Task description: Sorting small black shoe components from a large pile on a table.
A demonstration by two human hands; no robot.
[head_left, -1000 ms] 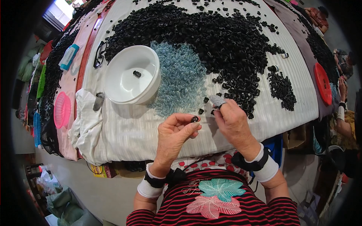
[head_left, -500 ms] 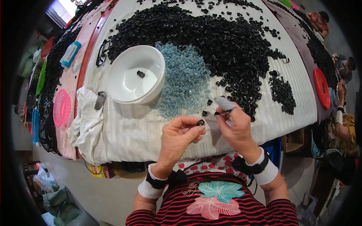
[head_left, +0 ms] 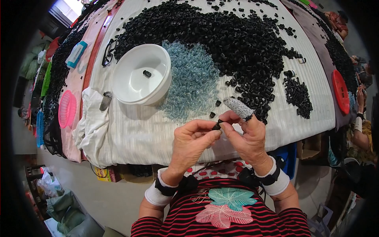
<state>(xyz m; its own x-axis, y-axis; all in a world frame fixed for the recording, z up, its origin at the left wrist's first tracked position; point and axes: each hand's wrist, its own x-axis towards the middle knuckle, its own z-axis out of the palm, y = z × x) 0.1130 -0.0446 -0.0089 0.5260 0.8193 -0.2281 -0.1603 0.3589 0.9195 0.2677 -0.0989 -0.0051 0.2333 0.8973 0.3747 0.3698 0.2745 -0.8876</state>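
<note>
In front of me, my left hand (head_left: pixel 193 139) pinches a small black plastic part (head_left: pixel 216 125) between thumb and fingertips. My right hand (head_left: pixel 249 138) meets it there, its thumb and a fingertip closed on the same black piece or one pressed against it; the fingers hide the join. A grey knitted finger cover (head_left: pixel 239 108) is on one raised right finger. Beyond the hands lie a heap of small bluish, shiny coil springs (head_left: pixel 189 79) and a large spread of black plastic parts (head_left: pixel 221 43). A white bowl (head_left: pixel 124 85) at left holds one black part (head_left: pixel 147 74).
Black glasses (head_left: pixel 109 52), a crumpled white cloth (head_left: pixel 92 130) and a pink basket (head_left: pixel 67 109) lie to the left. At right are a smaller pile of thin black pieces (head_left: pixel 298 98) and a red basket (head_left: pixel 340 93). Other people sit along the far right.
My right hand has moved left with its small black piece to meet my left hand. The two hands, apart before, now touch at the fingertips.
</note>
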